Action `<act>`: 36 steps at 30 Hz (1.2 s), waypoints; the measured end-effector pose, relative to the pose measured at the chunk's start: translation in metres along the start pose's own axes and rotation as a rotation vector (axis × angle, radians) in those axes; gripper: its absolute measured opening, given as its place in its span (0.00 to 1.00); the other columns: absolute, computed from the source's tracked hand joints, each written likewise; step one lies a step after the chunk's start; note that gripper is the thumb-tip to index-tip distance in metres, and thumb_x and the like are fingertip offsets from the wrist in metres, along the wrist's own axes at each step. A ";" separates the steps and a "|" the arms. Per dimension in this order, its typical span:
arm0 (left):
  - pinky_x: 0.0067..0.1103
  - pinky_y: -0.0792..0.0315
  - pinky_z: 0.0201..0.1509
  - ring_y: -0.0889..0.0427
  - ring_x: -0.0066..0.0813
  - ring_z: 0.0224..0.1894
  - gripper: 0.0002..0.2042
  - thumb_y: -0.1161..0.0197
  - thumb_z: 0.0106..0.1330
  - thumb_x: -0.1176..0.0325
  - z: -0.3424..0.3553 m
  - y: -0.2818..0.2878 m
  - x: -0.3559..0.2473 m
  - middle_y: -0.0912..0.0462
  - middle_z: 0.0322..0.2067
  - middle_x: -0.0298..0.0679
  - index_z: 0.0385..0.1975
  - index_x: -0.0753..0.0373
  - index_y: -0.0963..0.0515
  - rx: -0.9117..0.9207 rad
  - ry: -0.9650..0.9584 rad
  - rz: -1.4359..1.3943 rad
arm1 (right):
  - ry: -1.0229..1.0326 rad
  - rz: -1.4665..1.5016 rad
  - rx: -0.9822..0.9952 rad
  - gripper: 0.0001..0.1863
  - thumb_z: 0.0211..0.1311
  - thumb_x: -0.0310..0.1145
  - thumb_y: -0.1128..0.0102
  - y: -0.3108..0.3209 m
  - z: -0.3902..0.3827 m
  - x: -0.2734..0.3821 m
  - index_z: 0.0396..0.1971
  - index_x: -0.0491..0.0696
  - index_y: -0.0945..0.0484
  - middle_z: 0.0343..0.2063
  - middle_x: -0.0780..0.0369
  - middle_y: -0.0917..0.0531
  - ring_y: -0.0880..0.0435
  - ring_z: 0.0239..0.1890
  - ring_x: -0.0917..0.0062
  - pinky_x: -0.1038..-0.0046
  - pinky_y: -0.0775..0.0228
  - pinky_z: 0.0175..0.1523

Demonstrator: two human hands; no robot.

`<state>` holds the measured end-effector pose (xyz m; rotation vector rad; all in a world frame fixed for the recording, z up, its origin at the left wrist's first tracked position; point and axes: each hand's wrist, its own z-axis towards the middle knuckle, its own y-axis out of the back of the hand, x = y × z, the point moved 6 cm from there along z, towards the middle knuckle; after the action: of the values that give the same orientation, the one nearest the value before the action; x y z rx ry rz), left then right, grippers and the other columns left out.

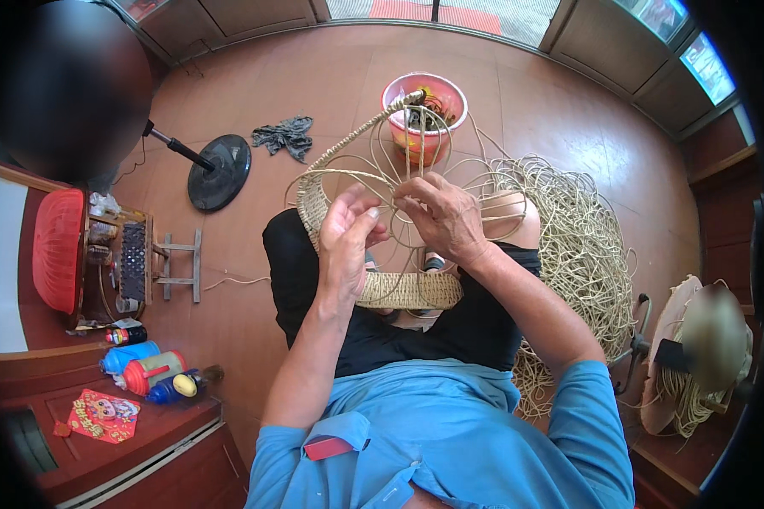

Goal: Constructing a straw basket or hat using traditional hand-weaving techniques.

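A partly woven basket (410,291) of pale twisted straw cord stands between my knees. Its woven band shows at the near side and left, and thin curved spokes loop across its open middle. My right hand (446,216) is closed in a pinch at the centre of the loops, on a pale straw cord (407,144) that runs away from me. Facing it, my left hand (345,233) has its palm turned up and its fingers curled, the thumb close to the index finger. Whatever lies between those fingers is too small to make out.
A large heap of straw cord (581,246) lies on the floor by my right knee. Ahead stands a pink bucket (433,153) with dark things inside. A grey rag (284,136) and a round black stand base (219,173) are ahead left, a small wooden stool (178,265) farther left.
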<state>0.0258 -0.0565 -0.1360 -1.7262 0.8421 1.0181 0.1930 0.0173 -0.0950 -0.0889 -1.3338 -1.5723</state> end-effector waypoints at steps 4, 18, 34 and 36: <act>0.19 0.17 0.42 0.16 0.19 0.40 0.35 0.35 0.75 0.74 0.002 -0.004 0.002 0.19 0.57 0.45 0.80 0.69 0.40 0.031 -0.004 -0.135 | 0.075 -0.020 -0.052 0.05 0.74 0.38 0.31 0.003 -0.001 0.003 0.45 0.56 0.14 0.35 0.59 0.18 0.10 0.36 0.56 0.55 0.19 0.40; 0.10 0.36 0.22 0.26 0.09 0.25 0.36 0.30 0.74 0.74 0.006 -0.023 0.006 0.16 0.56 0.44 0.79 0.69 0.40 0.157 0.095 0.084 | 0.084 -0.038 0.091 0.09 0.70 0.33 0.38 0.002 0.001 -0.003 0.47 0.55 0.15 0.37 0.56 0.19 0.11 0.39 0.53 0.51 0.19 0.43; 0.37 0.19 0.42 0.10 0.49 0.35 0.10 0.31 0.72 0.69 -0.006 -0.033 -0.004 0.14 0.35 0.47 0.47 0.67 0.17 -0.093 -0.281 1.036 | 0.132 0.028 0.063 0.12 0.65 0.28 0.39 0.006 0.001 0.000 0.47 0.54 0.15 0.36 0.56 0.21 0.13 0.38 0.52 0.51 0.19 0.45; 0.39 0.19 0.41 0.11 0.52 0.36 0.08 0.32 0.73 0.70 -0.015 -0.037 -0.009 0.15 0.35 0.47 0.45 0.66 0.17 -0.127 -0.431 1.162 | 0.103 0.014 0.091 0.12 0.65 0.29 0.37 0.004 0.002 -0.002 0.47 0.54 0.16 0.37 0.56 0.20 0.13 0.40 0.53 0.52 0.19 0.45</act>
<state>0.0579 -0.0570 -0.1107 -0.9280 1.5323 2.1261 0.1960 0.0202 -0.0925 0.0384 -1.3184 -1.4823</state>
